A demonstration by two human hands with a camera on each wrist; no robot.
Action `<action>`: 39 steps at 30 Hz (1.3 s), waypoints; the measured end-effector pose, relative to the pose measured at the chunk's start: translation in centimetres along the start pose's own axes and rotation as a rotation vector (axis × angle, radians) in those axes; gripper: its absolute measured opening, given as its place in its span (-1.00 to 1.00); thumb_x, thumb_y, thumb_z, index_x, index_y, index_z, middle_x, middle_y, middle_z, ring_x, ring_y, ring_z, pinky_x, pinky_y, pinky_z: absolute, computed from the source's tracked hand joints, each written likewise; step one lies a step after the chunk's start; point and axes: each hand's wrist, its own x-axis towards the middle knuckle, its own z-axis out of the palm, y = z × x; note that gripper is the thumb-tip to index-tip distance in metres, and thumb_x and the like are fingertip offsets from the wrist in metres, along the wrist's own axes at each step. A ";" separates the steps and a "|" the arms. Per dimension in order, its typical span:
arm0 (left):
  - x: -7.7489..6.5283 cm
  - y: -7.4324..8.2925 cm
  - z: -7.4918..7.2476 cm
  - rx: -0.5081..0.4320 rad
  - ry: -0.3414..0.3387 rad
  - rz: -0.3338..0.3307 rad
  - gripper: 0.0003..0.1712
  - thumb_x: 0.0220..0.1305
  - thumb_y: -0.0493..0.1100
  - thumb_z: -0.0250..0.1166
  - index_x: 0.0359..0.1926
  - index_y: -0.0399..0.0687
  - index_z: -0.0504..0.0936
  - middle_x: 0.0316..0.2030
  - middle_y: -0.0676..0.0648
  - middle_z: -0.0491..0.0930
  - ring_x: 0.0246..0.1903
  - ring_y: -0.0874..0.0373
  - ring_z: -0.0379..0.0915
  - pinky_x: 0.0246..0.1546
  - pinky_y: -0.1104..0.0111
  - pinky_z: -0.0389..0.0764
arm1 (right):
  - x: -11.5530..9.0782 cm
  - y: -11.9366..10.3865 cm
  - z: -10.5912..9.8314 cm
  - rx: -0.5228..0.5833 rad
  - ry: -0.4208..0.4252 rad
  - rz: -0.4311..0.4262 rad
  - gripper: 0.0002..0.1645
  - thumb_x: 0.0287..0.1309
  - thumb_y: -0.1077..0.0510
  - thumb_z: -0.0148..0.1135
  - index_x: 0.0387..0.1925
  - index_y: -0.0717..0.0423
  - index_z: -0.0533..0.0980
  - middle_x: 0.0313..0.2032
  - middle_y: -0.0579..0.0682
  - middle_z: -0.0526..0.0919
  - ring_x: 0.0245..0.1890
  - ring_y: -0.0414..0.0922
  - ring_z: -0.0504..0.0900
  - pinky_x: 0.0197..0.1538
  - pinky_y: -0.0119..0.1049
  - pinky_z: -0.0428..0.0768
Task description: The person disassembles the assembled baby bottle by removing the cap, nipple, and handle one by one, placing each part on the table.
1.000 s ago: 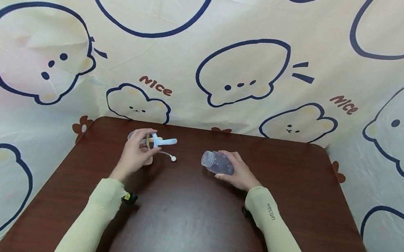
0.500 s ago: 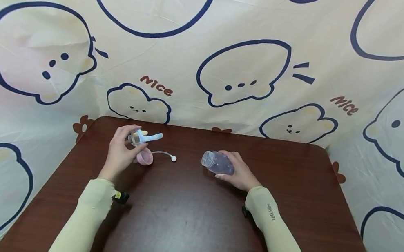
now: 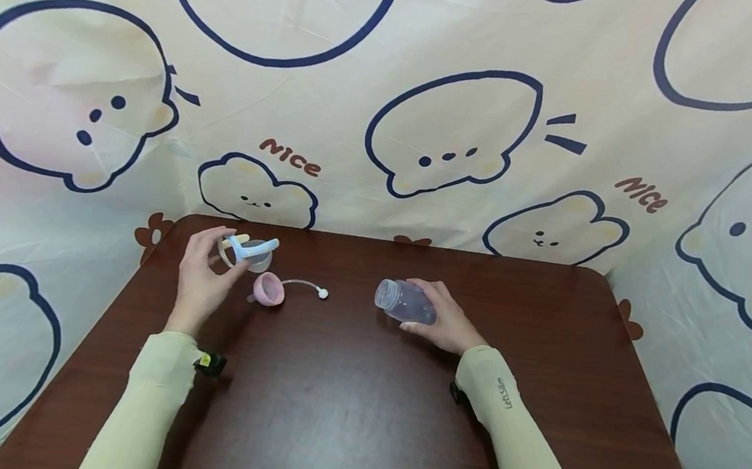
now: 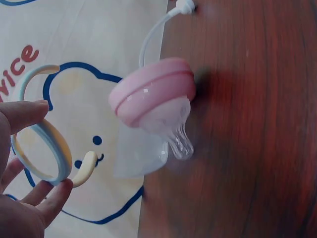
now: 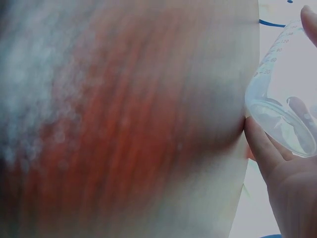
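Observation:
My left hand [image 3: 201, 277] pinches a bottle handle ring [image 3: 252, 250], light blue and pale yellow with two curved grips, between thumb and fingers. Just right of it a clear dome cap [image 3: 262, 259] is on the table; the left wrist view shows this cap [image 4: 138, 153] behind the nipple. Nearer me lies a pink collar [image 3: 269, 290] with a clear nipple [image 4: 181, 144], and a thin straw ending in a white ball [image 3: 322, 293] trails right from it. At right my right hand [image 3: 449, 322] grips a clear baby bottle [image 3: 406, 302], tilted, its uncapped mouth pointing left.
A dark brown wooden table [image 3: 343, 414] carries everything. Behind and at both sides hangs a pale cloth [image 3: 346, 124] with blue cartoon outlines, close to the table's far edge. Printed measuring marks show on the bottle in the right wrist view.
My left hand has moved left with the handle ring, away from the pink collar. The clear cap, earlier at the hand, now stands apart from the fingers. Right hand and bottle have stayed put.

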 end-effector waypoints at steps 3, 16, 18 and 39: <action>0.0 -0.4 -0.4 0.011 0.030 -0.014 -0.30 0.16 -0.34 0.54 0.32 -0.05 0.52 0.31 -0.20 0.38 0.30 -0.15 0.37 0.25 -0.15 0.53 | 0.0 0.0 0.0 0.001 0.001 0.000 0.03 0.01 -0.23 0.61 0.43 -0.66 0.22 0.28 -0.05 0.33 0.31 0.14 0.42 0.31 0.30 0.50; -0.6 -1.8 -2.2 0.073 0.064 -0.071 -0.31 0.20 -0.28 0.53 0.33 -0.05 0.48 0.34 -0.20 0.34 0.29 -0.13 0.35 0.31 -0.17 0.48 | 0.3 0.1 0.0 -0.010 0.001 -0.024 0.03 0.02 -0.23 0.60 0.44 -0.67 0.21 0.28 -0.06 0.33 0.29 0.13 0.43 0.29 0.28 0.52; -0.8 -2.1 -2.5 0.088 0.051 -0.076 -0.31 0.19 -0.28 0.53 0.31 -0.09 0.47 0.32 -0.22 0.34 0.27 -0.12 0.35 0.30 -0.16 0.49 | 0.3 0.1 0.0 -0.017 0.006 -0.035 0.03 0.02 -0.24 0.60 0.44 -0.67 0.21 0.27 -0.06 0.33 0.28 0.12 0.44 0.27 0.27 0.53; -1.9 -4.0 -3.0 0.125 -0.141 -0.119 -0.33 0.06 -0.41 0.58 0.15 -0.23 0.43 0.16 -0.33 0.26 0.18 -0.23 0.33 0.26 -0.17 0.49 | 0.1 0.2 0.1 -0.019 0.002 -0.021 0.04 0.01 -0.28 0.59 0.44 -0.68 0.20 0.27 -0.06 0.33 0.28 0.13 0.44 0.25 0.28 0.54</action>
